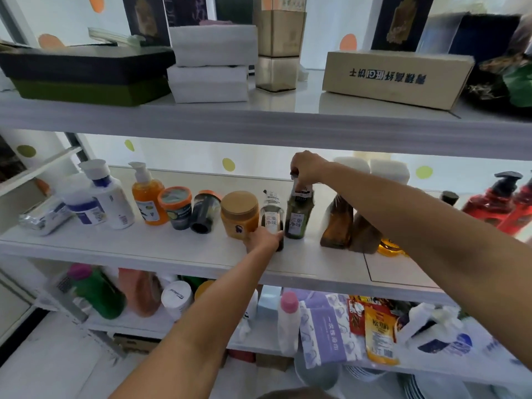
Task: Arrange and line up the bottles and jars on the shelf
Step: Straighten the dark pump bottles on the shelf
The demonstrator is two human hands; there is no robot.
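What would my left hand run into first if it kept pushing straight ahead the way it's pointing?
The left hand is already at the base of the dark labelled bottle. Beyond it the shelf looks free, though depth is unclear.

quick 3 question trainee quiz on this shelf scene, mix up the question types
1. True or false: the right hand grips the green bottle by its top.
2. Multiple choice: the left hand is at the base of A) the orange pump bottle, B) the dark labelled bottle, C) a red pump bottle.
3. Fill in: the jar directly left of that dark bottle has a ____ lid.

Key
1. True
2. B
3. Tan, on the yellow jar
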